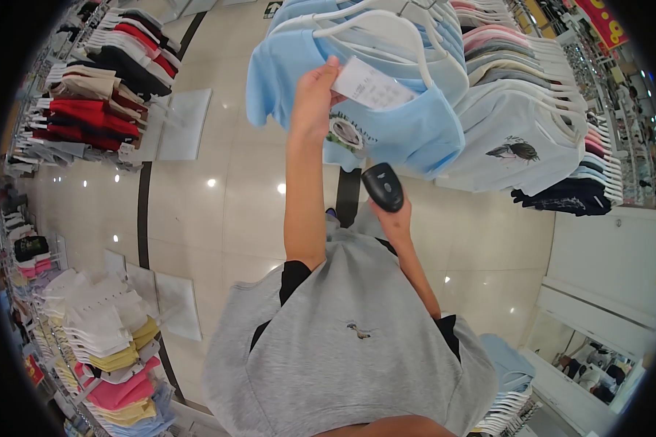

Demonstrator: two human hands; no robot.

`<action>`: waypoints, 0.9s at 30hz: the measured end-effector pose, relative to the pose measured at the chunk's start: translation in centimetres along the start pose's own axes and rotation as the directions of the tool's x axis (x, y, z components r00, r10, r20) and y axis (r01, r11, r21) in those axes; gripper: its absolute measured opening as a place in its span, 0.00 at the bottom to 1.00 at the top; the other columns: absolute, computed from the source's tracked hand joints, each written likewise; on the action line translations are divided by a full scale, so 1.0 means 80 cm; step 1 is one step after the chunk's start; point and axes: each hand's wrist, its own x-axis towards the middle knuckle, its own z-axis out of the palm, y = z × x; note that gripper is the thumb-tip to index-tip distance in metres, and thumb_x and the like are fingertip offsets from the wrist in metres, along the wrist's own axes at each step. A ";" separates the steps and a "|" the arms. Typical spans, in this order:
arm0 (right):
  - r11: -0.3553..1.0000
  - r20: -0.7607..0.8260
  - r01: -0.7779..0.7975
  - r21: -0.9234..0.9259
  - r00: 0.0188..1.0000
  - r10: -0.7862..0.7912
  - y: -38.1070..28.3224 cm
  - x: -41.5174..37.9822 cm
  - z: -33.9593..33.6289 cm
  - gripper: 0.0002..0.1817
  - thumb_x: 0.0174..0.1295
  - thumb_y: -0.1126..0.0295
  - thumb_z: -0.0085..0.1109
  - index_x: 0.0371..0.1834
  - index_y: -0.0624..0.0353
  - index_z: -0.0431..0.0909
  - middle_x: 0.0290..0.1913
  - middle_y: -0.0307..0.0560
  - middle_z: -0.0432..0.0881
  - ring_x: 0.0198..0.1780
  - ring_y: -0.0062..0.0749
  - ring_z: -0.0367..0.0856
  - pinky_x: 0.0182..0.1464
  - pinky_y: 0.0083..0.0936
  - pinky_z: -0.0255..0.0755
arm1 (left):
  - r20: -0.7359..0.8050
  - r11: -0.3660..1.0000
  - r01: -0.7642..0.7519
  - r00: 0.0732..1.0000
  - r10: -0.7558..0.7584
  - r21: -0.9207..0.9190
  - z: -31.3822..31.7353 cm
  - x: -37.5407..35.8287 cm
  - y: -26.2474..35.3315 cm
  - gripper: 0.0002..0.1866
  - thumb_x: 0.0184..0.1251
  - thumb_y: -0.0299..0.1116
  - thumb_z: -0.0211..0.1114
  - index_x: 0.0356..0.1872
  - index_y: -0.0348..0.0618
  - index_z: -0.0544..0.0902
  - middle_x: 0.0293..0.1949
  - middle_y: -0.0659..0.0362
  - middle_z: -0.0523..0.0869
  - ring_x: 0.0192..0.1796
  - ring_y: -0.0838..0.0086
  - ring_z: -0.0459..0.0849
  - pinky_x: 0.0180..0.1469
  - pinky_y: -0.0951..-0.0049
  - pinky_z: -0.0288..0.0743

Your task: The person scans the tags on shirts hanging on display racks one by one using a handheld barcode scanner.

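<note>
The left hand [315, 98], its arm stretched nearly straight ahead, pinches the left edge of a white tag [375, 85] between closed fingers, holding it before a light blue shirt [419, 135] on a white hanger [421, 54], its long axis sloping down rightward. Lower, the right hand [395, 218], arm angled inward, grips a black scanner [383, 188], its fingers mostly hidden; the scanner's head points forward, tilted slightly left.
</note>
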 end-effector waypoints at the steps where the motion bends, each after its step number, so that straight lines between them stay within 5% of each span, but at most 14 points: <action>1: 1.000 -0.023 0.000 0.030 1.000 0.001 -0.022 0.001 -0.002 0.22 0.52 0.76 0.71 0.51 0.65 0.76 0.41 0.45 0.84 0.42 0.26 0.82 0.49 0.22 0.73 | -0.006 1.000 0.001 1.000 -0.002 -0.008 0.004 -0.004 0.003 0.16 0.76 0.43 0.56 0.36 0.40 0.82 0.32 0.61 0.86 0.30 0.76 0.79 0.38 0.74 0.73; 3: 0.998 -0.037 0.037 0.051 0.999 -0.036 -0.043 0.007 -0.005 0.23 0.51 0.77 0.72 0.51 0.64 0.76 0.42 0.45 0.84 0.42 0.25 0.82 0.48 0.22 0.73 | -0.089 0.850 0.136 0.974 -0.209 -0.508 0.013 -0.011 0.017 0.15 0.77 0.41 0.53 0.37 0.42 0.81 0.30 0.65 0.84 0.27 0.78 0.76 0.37 0.73 0.72; 4: 0.996 -0.057 0.049 0.075 0.997 -0.045 -0.042 0.010 -0.010 0.22 0.51 0.77 0.72 0.50 0.64 0.76 0.42 0.44 0.85 0.42 0.24 0.82 0.48 0.22 0.73 | -0.091 0.847 0.133 0.974 -0.208 -0.514 -0.002 -0.003 0.003 0.15 0.77 0.41 0.53 0.37 0.42 0.81 0.30 0.65 0.84 0.27 0.78 0.76 0.37 0.73 0.72; 6: 0.984 -0.042 0.029 0.173 0.999 -0.022 -0.061 0.008 -0.014 0.19 0.52 0.78 0.72 0.47 0.64 0.79 0.41 0.41 0.85 0.42 0.22 0.82 0.47 0.21 0.74 | 0.290 0.460 0.324 0.946 -0.144 -0.827 -0.050 0.028 -0.047 0.19 0.79 0.43 0.47 0.37 0.40 0.80 0.22 0.64 0.80 0.23 0.77 0.75 0.35 0.74 0.72; 7: 0.985 -0.032 0.030 0.167 0.999 -0.025 -0.064 0.007 -0.014 0.19 0.52 0.78 0.72 0.47 0.64 0.79 0.41 0.41 0.85 0.42 0.22 0.82 0.47 0.21 0.74 | 0.285 0.456 0.315 0.949 -0.137 -0.832 -0.056 0.037 -0.063 0.19 0.79 0.43 0.47 0.37 0.40 0.80 0.22 0.64 0.80 0.23 0.77 0.75 0.35 0.74 0.72; 9: 0.971 0.038 -0.019 0.236 0.999 0.010 -0.066 0.003 -0.014 0.17 0.52 0.79 0.72 0.45 0.64 0.80 0.40 0.41 0.85 0.42 0.21 0.82 0.47 0.20 0.74 | 0.696 0.187 0.673 0.669 0.260 -0.716 -0.055 0.041 -0.074 0.22 0.80 0.46 0.44 0.34 0.42 0.79 0.15 0.66 0.71 0.19 0.78 0.68 0.31 0.75 0.67; 10: 0.977 0.053 -0.008 0.214 0.999 -0.004 -0.060 0.001 -0.013 0.19 0.52 0.79 0.72 0.48 0.64 0.79 0.41 0.40 0.84 0.41 0.21 0.81 0.47 0.20 0.73 | 0.632 0.344 0.552 0.751 0.191 -0.759 -0.057 0.032 -0.073 0.24 0.80 0.49 0.42 0.31 0.43 0.78 0.14 0.64 0.70 0.17 0.78 0.66 0.29 0.75 0.63; 13: 0.992 0.199 -0.016 0.124 0.980 -0.009 -0.070 0.000 -0.009 0.20 0.53 0.78 0.71 0.50 0.64 0.77 0.41 0.40 0.84 0.42 0.21 0.81 0.48 0.20 0.73 | 0.569 0.526 0.390 0.788 0.236 -0.756 -0.048 0.010 -0.076 0.26 0.80 0.52 0.42 0.32 0.43 0.78 0.14 0.64 0.70 0.17 0.77 0.64 0.29 0.75 0.63; 15: 0.998 0.257 0.004 0.066 0.966 -0.021 -0.069 -0.001 -0.008 0.23 0.55 0.77 0.70 0.54 0.64 0.74 0.41 0.41 0.83 0.39 0.21 0.81 0.45 0.20 0.74 | 0.585 0.495 0.412 0.766 0.266 -0.765 -0.048 0.009 -0.095 0.27 0.80 0.54 0.41 0.32 0.43 0.77 0.15 0.64 0.70 0.19 0.77 0.65 0.30 0.75 0.62; 18: 0.942 0.457 -0.250 0.224 0.881 0.125 -0.079 0.002 -0.001 0.28 0.58 0.78 0.66 0.62 0.63 0.68 0.37 0.43 0.80 0.30 0.20 0.79 0.33 0.20 0.75 | 0.540 0.621 0.273 0.789 0.292 -0.735 -0.043 0.005 -0.117 0.26 0.79 0.54 0.42 0.30 0.44 0.76 0.18 0.65 0.71 0.26 0.77 0.68 0.33 0.74 0.62; 21: 0.939 0.403 -0.233 0.252 0.908 0.117 -0.084 0.004 0.004 0.32 0.58 0.78 0.65 0.66 0.63 0.63 0.38 0.43 0.80 0.29 0.21 0.79 0.31 0.20 0.74 | 0.575 0.593 0.332 0.768 0.283 -0.734 -0.038 -0.002 -0.125 0.28 0.77 0.59 0.42 0.32 0.45 0.76 0.26 0.63 0.73 0.34 0.75 0.71 0.39 0.71 0.65; 23: 0.944 0.388 -0.227 0.241 0.914 0.121 -0.090 0.006 0.005 0.34 0.58 0.78 0.65 0.68 0.63 0.60 0.39 0.44 0.80 0.30 0.21 0.80 0.31 0.20 0.74 | 0.570 0.730 0.340 0.818 0.082 -0.593 -0.034 -0.011 -0.121 0.31 0.73 0.66 0.42 0.36 0.45 0.76 0.33 0.61 0.74 0.39 0.72 0.72 0.43 0.69 0.67; 24: 0.947 0.370 -0.222 0.231 0.920 0.125 -0.090 0.006 0.005 0.36 0.58 0.78 0.65 0.69 0.62 0.58 0.40 0.44 0.80 0.31 0.21 0.80 0.30 0.19 0.75 | 0.650 0.707 0.388 0.748 0.134 -0.592 -0.037 -0.001 -0.125 0.39 0.69 0.71 0.40 0.51 0.41 0.76 0.45 0.54 0.78 0.47 0.66 0.78 0.49 0.63 0.73; 27: 0.992 0.202 -0.095 0.082 0.976 0.077 -0.085 0.005 0.006 0.39 0.57 0.76 0.66 0.70 0.61 0.56 0.44 0.49 0.82 0.36 0.31 0.84 0.36 0.26 0.78 | 0.624 0.796 0.374 0.782 0.006 -0.477 -0.038 -0.005 -0.131 0.46 0.67 0.73 0.40 0.66 0.37 0.68 0.58 0.46 0.77 0.58 0.56 0.78 0.53 0.54 0.77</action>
